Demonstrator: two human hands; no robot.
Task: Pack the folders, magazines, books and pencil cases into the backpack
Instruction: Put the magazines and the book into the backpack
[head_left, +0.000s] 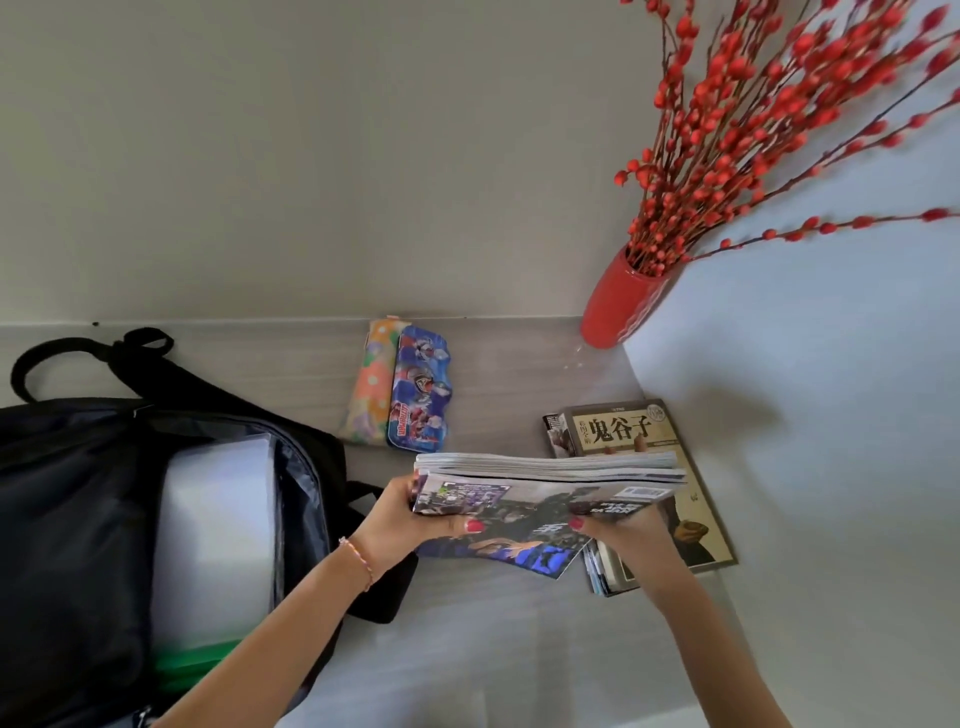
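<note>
Our left hand (410, 525) and right hand (618, 527) clamp the two ends of a thick stack of glossy magazines (540, 493), thumbs pressed on the dark printed cover, fingers tucked beneath. We hold the stack tilted, its page edges facing the far wall, above the pale grey wood-grain desk (498, 613). A thin pink beaded bracelet (358, 558) circles the left wrist.

Just under and beyond the stack, on the right, lies a tan hardcover book with large black Chinese characters (623, 428), resting on further books (602, 579) whose edges show at its near and far left corners. On the far side of the desk, near the wall, a floral fabric pencil case (371, 387) lies touching a blue tin pencil case printed with cartoon heroes (421, 397).

To the left, the black fabric backpack (72, 525) lies open, its main compartment unzipped; inside we see a translucent white plastic folder (215, 525) with a green folder (197, 662) at its near end. In the far right corner stands a red ceramic vase (618, 306) holding branches of red berries (753, 119).
</note>
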